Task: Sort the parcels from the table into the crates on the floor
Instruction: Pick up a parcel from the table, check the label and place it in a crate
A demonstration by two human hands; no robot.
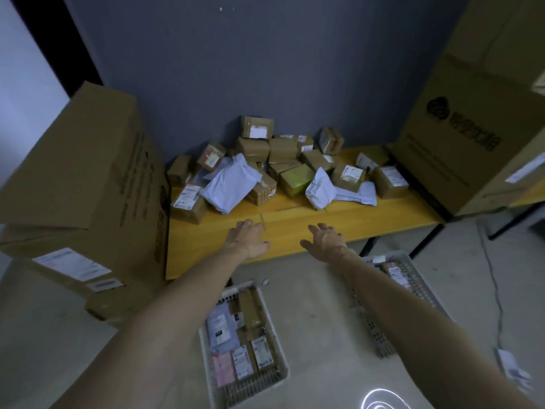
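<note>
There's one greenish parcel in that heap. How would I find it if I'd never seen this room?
Start at the yellow table against the dark wall and look at the parcel heap on it. Near the heap's front middle, between two pale plastic mailer bags, lies the green box. Every box around it is brown cardboard; it alone is olive green.

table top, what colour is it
Yellow-orange wood, table top, seen in the head view, the only one.
</note>
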